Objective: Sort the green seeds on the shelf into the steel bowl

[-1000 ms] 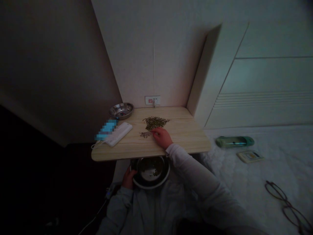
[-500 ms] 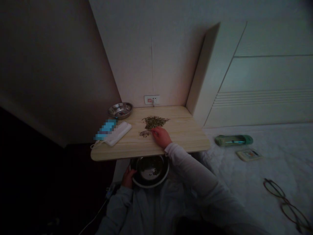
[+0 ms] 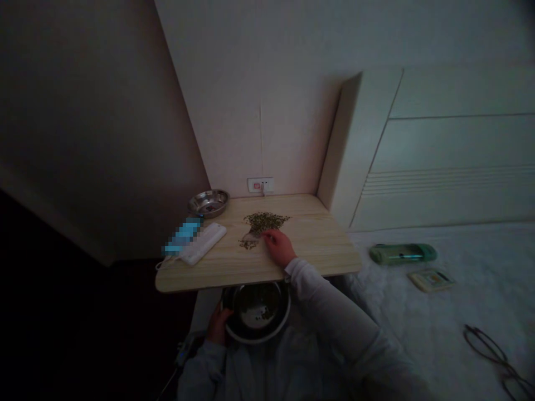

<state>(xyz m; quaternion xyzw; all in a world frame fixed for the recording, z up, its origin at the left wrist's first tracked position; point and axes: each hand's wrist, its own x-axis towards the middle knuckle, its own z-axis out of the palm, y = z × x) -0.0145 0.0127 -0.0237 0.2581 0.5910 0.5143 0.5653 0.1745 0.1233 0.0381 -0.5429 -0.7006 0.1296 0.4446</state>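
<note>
Below the table's front edge, my left hand [image 3: 218, 324] grips the left rim of a dark basin with a pale rim [image 3: 256, 341]. Inside it is a round shiny metal surface with some small green bits; whether that is a separate bowl I cannot tell. My right hand [image 3: 279, 248] is over the wooden tabletop, fingers pinched on a thin, pale, flat piece [image 3: 252, 236] whose kind is unclear. That piece lies between a spread of small green-brown grains, perhaps beans [image 3: 270, 220], and a smaller cluster of grains [image 3: 248, 244] nearer me.
At the table's [image 3: 317, 245] back left stands a steel bowl [image 3: 209, 204]. A phone with a blurred screen [image 3: 183, 235] and a white power strip or power bank [image 3: 204, 244] lie before it. On the bed are a green case [image 3: 402, 254], a small flat box [image 3: 431, 279] and glasses [image 3: 487, 345].
The view has tilted up, so everything sits lower in the picture. My right hand's pale piece has shifted slightly against the grains. My left hand still grips the basin.
</note>
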